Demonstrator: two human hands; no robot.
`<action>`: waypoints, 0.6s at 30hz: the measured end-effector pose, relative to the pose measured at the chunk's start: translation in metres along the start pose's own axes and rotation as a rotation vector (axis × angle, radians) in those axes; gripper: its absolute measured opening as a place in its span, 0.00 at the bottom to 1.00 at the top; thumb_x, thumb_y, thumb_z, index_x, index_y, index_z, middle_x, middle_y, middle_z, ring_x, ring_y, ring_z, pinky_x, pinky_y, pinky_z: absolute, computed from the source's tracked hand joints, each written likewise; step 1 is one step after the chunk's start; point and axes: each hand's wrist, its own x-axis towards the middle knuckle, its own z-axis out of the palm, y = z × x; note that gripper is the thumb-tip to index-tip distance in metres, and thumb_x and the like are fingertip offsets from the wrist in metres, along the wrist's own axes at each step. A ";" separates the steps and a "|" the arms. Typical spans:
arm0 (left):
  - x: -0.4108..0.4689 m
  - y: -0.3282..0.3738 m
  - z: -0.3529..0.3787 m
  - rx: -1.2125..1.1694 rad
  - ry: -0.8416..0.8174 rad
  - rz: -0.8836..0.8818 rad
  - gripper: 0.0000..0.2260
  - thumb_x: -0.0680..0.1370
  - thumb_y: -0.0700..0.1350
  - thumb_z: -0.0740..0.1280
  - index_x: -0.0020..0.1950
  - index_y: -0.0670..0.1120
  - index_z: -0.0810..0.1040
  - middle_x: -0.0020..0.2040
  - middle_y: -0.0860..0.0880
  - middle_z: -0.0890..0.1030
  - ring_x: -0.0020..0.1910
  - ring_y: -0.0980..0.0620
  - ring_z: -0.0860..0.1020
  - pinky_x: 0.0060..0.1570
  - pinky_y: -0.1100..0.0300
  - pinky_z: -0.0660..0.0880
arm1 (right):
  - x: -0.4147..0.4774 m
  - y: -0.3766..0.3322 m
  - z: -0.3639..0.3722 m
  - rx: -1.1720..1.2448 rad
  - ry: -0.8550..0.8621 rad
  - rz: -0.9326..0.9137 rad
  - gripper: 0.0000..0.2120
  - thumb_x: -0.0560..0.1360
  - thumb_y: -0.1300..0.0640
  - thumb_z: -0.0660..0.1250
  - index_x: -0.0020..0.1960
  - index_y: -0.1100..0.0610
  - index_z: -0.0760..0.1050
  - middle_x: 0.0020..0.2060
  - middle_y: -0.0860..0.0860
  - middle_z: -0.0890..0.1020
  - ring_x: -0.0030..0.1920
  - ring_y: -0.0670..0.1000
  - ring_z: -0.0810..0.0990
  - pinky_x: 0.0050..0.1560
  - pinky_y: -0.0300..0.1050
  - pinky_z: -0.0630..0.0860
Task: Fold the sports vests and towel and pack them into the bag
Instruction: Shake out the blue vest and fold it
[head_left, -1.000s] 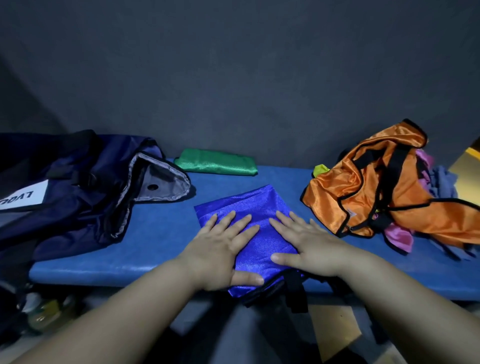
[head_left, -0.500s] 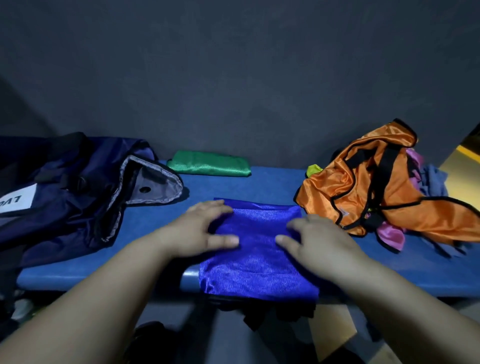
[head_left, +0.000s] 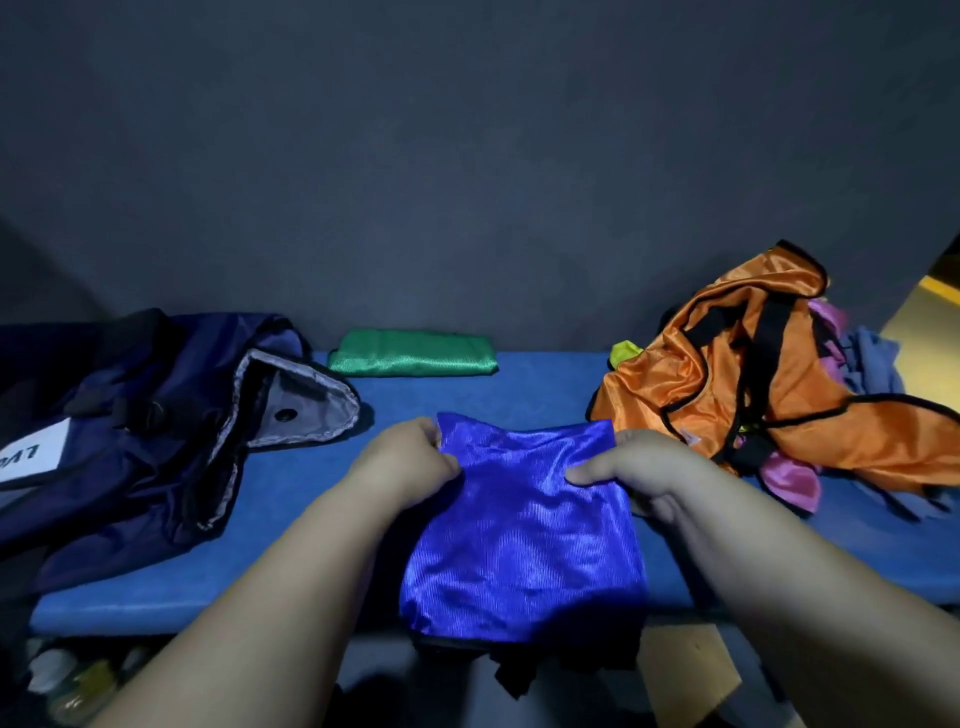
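1. Change: a second ago both hands lay flat on the blue vest (head_left: 524, 535). Now each has closed on one far corner of it, and the cloth is squarer to the person.
2. Left hand (head_left: 410, 462): fingers curled, pinching the vest's far-left corner.
3. Right hand (head_left: 644, 475): thumb on top, fingers tucked beneath, gripping the far-right edge.
4. Blue vest: spread between the two hands on the table (head_left: 467, 395), with its near edge hanging over the table's near rim.
5. Meaning for the task: smoothing appears finished. The grip suits drawing the far edge toward the person for a further fold. Packing has not begun.
6. Count, working outward from the hands:
   - folded vests: one, the green vest (head_left: 413, 354), beyond the left hand by the wall;
   - unfolded heap, beyond the right hand: one orange vest (head_left: 727, 395), one pink cloth (head_left: 789, 480), one yellow-green scrap (head_left: 625, 351), one grey-blue cloth (head_left: 870, 364), possibly the towel;
   - bags: one, the navy bag (head_left: 156, 415), left of the left hand, mouth open.
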 end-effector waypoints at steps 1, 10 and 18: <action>0.001 0.002 0.000 -0.123 0.004 0.001 0.08 0.74 0.49 0.68 0.43 0.47 0.71 0.44 0.47 0.78 0.45 0.45 0.77 0.45 0.55 0.73 | 0.001 0.000 -0.001 0.078 -0.031 -0.006 0.10 0.69 0.68 0.74 0.47 0.59 0.81 0.39 0.55 0.86 0.43 0.56 0.84 0.53 0.51 0.80; -0.002 0.036 -0.036 -1.069 0.255 0.278 0.13 0.78 0.35 0.66 0.55 0.52 0.71 0.37 0.51 0.83 0.35 0.53 0.80 0.43 0.53 0.77 | 0.001 -0.044 -0.007 0.463 0.054 -0.620 0.10 0.73 0.66 0.70 0.53 0.58 0.79 0.47 0.56 0.86 0.49 0.59 0.84 0.51 0.53 0.81; -0.023 0.042 -0.069 -1.041 0.307 0.633 0.19 0.77 0.29 0.64 0.60 0.51 0.73 0.54 0.51 0.81 0.45 0.65 0.79 0.41 0.75 0.72 | -0.028 -0.071 -0.031 0.133 0.124 -1.131 0.06 0.68 0.60 0.71 0.42 0.51 0.78 0.42 0.46 0.84 0.47 0.43 0.81 0.49 0.37 0.75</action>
